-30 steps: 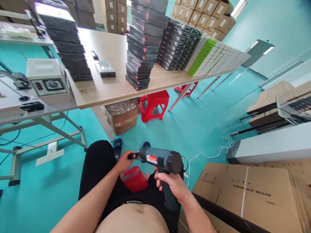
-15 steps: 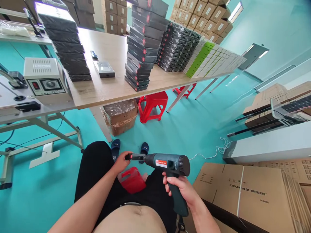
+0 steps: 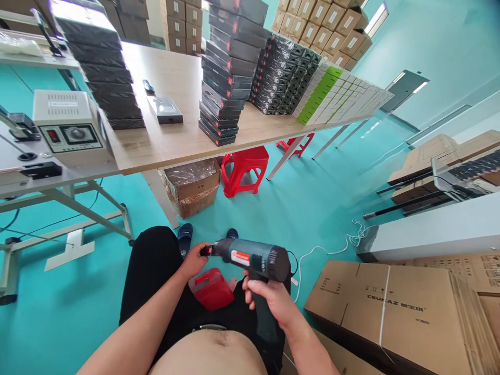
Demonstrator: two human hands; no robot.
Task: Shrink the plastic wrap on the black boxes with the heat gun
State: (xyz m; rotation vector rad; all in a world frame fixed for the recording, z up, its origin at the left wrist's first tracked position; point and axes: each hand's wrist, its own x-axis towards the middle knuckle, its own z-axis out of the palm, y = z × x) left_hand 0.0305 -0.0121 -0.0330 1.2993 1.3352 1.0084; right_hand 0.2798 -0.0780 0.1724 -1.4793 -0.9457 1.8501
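My right hand (image 3: 271,298) is wrapped round the handle of a dark heat gun (image 3: 255,257) with an orange-and-white label. Its nozzle points left and overlaps a thin black box (image 3: 205,251) that my left hand (image 3: 193,262) grips by one end. Much of the box is hidden behind the nozzle, so whether they touch I cannot tell. Below the box, a red plastic piece (image 3: 214,297) shows between my black-trousered legs (image 3: 146,271).
Tall stacks of black boxes (image 3: 228,67) stand on the wooden table (image 3: 160,148), near a grey control unit (image 3: 66,127). Beneath it are a wrapped carton (image 3: 191,192) and a red stool (image 3: 246,166). Large cartons (image 3: 367,297) lie at my right; a white cable (image 3: 316,249) runs over the floor.
My right hand has swung the heat gun left and slightly up, its nozzle now covering more of the box. My left hand stays almost where it was.
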